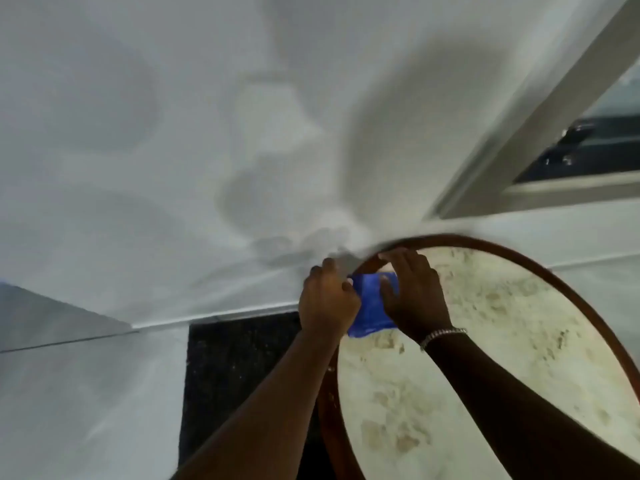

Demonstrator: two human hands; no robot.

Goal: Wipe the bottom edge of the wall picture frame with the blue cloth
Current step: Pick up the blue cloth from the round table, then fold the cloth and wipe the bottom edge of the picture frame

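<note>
One round frame with brown wooden rim (540,268) enclosing mottled cream panel, leaning near white wall (173,133). One blue cloth (370,306) lies on frame's upper-left edge, between two hands. Left hand (327,299) fingers curled, pinching cloth's left side. Right hand (412,292) fingers spread flat, pressing cloth; one metal bracelet (441,334) at wrist. Motion blur; contact with rim probable.

I count two hands, a left hand (327,299) and a right hand (414,292); one blue cloth (370,306); one round wooden frame (540,268); one silver bracelet (441,336); one window frame (540,133); one dark floor panel (239,368).
</note>
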